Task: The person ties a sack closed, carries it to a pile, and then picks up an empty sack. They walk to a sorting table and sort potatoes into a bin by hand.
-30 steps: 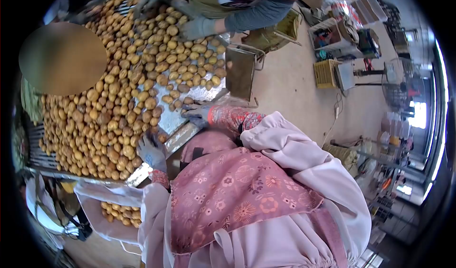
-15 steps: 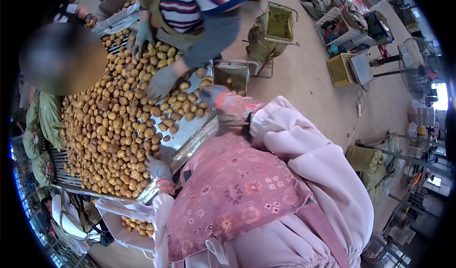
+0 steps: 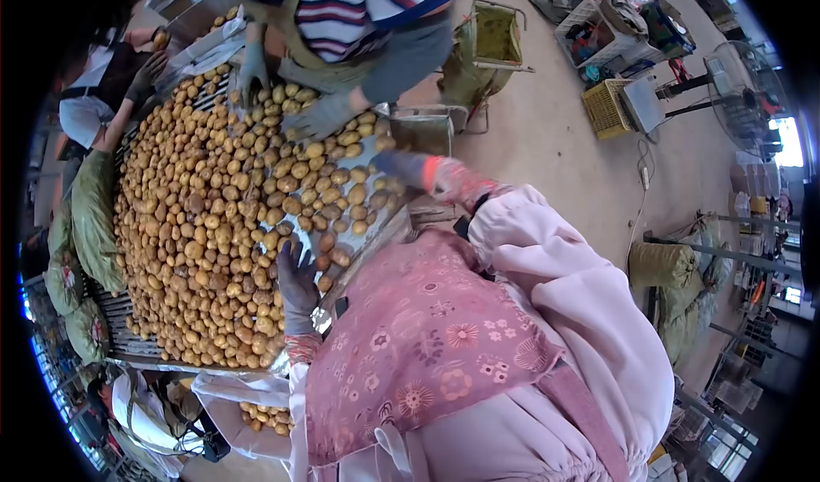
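Observation:
A broad heap of potatoes (image 3: 201,226) covers the sorting table, with looser ones scattered over the bare metal surface (image 3: 342,241) nearest me. My left hand (image 3: 297,290), in a grey glove, lies at the heap's near edge with its fingers spread, touching or almost touching a few potatoes. Over the table's right end is my right hand (image 3: 401,167), gloved with an orange band at the wrist. It is smeared by motion beside several potatoes, and whether it holds one cannot be made out.
Across the table, a co-worker's gloved hands (image 3: 320,118) rest among the potatoes. Another person's arm (image 3: 115,123) reaches in at far left. A metal-framed bin (image 3: 423,132) adjoins the right end. A white-lined container (image 3: 231,414) with potatoes stands below left. Green sacks (image 3: 92,226) line the left side.
My left hand has moved slightly forward and spread its fingers. My right hand has shifted a little right. More potatoes lie on the near metal surface. The co-worker's hand has moved right and farther from me.

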`<state>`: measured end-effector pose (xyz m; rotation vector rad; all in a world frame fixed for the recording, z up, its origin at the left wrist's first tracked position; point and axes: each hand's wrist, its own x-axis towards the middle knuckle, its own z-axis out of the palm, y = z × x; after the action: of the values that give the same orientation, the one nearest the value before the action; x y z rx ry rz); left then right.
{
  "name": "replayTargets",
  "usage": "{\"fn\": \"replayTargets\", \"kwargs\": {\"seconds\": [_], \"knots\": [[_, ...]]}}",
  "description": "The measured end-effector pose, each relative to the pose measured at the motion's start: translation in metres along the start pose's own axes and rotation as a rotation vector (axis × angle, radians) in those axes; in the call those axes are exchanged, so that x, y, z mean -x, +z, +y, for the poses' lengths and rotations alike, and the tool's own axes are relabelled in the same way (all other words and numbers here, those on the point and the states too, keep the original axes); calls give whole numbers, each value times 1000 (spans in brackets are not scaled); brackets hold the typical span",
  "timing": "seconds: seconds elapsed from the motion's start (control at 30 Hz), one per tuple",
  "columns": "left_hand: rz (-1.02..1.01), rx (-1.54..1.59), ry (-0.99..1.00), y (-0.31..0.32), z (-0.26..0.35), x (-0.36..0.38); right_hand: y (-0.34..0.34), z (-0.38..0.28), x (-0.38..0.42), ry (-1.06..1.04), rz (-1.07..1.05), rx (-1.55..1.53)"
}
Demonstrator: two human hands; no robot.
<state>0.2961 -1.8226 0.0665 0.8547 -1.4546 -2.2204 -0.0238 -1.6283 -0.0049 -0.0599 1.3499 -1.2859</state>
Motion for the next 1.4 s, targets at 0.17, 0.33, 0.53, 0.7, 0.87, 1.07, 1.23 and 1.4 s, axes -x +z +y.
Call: {"fn": "replayTargets", "kwargs": {"seconds": [0.17, 0.33, 0.53, 0.7, 0.87, 1.07, 1.23, 1.4], "knots": [[-159, 821, -360, -3, 49, 12, 55, -66, 105, -128, -457, -833], [-136, 780, -317, 3, 66, 5, 82, -70, 88, -91, -465, -802], [-75, -1510, -67, -39, 27, 1, 37, 29, 9, -412, -4, 1311], [13, -1616, -143, -79, 15, 50, 33, -5, 48, -171, 428, 1653], [-21, -1490, -184, -23, 28, 23, 77, 18, 15, -72, -113, 490], [-521, -1152, 310, -16, 18, -40, 78, 5, 16, -732, -213, 1646], [111, -1240, 251, -83, 48, -70, 35, 8, -13, -470, 76, 1520], [223, -1694, 304, -86, -6, -42, 49, 52, -31, -470, -305, 1122]]}}
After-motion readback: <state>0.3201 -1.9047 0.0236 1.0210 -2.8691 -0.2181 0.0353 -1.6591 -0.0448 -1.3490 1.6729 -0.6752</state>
